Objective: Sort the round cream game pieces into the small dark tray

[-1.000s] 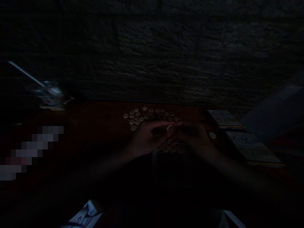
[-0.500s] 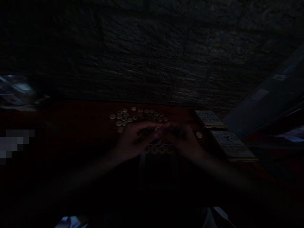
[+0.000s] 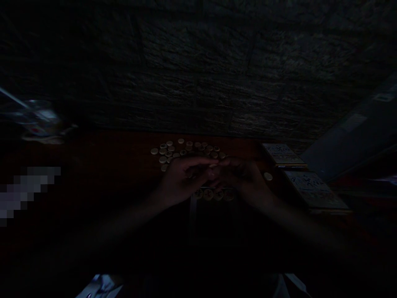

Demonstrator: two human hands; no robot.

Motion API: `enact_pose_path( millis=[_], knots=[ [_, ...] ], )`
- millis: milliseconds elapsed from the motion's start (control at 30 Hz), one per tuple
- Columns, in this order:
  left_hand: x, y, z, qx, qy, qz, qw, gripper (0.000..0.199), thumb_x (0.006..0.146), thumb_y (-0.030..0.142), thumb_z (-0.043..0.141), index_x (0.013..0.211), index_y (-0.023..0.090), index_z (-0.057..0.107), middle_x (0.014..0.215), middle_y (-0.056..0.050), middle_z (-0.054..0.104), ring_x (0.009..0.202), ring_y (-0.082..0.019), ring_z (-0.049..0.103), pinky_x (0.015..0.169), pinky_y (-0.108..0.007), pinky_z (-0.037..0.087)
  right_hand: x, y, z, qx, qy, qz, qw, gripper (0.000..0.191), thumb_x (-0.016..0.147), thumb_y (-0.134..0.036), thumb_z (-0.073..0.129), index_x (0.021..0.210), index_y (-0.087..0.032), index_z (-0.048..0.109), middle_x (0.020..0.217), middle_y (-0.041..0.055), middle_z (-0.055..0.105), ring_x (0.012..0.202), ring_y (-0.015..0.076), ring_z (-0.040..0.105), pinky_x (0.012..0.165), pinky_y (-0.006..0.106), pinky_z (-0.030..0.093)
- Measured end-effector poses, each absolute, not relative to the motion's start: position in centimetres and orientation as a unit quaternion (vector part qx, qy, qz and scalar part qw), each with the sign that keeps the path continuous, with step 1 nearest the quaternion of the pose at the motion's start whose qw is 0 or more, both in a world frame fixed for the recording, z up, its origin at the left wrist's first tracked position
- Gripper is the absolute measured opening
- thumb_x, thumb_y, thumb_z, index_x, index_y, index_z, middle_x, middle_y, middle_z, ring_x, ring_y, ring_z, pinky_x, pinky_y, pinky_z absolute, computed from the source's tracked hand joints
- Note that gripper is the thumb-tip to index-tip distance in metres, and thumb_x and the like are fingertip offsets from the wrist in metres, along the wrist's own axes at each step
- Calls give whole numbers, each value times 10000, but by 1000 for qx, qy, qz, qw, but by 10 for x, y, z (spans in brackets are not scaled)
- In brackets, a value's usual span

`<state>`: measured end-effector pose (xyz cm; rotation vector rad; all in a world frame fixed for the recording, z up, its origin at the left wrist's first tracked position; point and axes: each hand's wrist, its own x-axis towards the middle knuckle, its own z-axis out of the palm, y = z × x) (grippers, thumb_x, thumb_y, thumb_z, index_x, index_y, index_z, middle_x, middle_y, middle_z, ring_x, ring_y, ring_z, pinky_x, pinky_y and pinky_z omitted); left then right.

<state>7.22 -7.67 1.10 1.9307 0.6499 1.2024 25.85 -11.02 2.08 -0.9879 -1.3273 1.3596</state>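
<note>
The view is very dark. My left hand [image 3: 182, 180] and my right hand [image 3: 248, 180] meet at the fingertips over the table. Between the fingers shows the pale edge of a small round Chinese chess piece [image 3: 213, 166], which both hands appear to pinch. Just below the hands, a row of several Chinese chess pieces [image 3: 208, 194] lies face up at the far end of a dark box or tray [image 3: 192, 219]. Beyond my left hand, several more loose round pieces [image 3: 163, 159] are scattered, some partly hidden behind my fingers.
Two flat printed boxes [image 3: 314, 192] lie at the right, one behind the other. A single round piece [image 3: 268, 176] sits beside them. A clear plastic cup-like container [image 3: 41, 118] stands at the far left. A rough stone wall [image 3: 198, 82] rises behind the wooden table [image 3: 108, 165].
The whole scene has shifted slightly right in view as the head turned. Both hands stay together at the piece, with only slight finger movement.
</note>
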Motion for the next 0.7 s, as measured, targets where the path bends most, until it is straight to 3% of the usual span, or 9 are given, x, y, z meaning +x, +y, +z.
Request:
enact_pose_path(
  millis=[233, 400, 700],
  knots=[
    [71, -74, 6, 749, 257, 467, 393, 279, 875, 192, 728, 1151, 213, 760, 1137, -62, 797, 967, -203, 780, 844, -301, 650, 261, -110, 18, -402, -532, 567, 484, 318, 840, -490, 780, 920, -183, 756, 855, 79, 799, 674, 180, 765, 568, 274, 630],
    [71, -71, 4, 740, 258, 463, 414, 312, 921, 207, 686, 1228, 229, 738, 1254, -65, 756, 1123, -220, 736, 938, -338, 623, 260, -110, 18, -399, -537, 556, 493, 344, 794, -413, 837, 1045, -197, 742, 864, 58, 800, 660, 178, 764, 584, 285, 640],
    [69, -73, 8, 752, 235, 439, 432, 318, 998, 249, 598, 1293, 291, 708, 1285, -37, 741, 1187, -226, 705, 1044, -415, 573, 262, -108, 15, -415, -566, 528, 478, 297, 776, -358, 856, 988, -182, 746, 848, 56, 795, 642, 159, 746, 603, 268, 630]
  ],
)
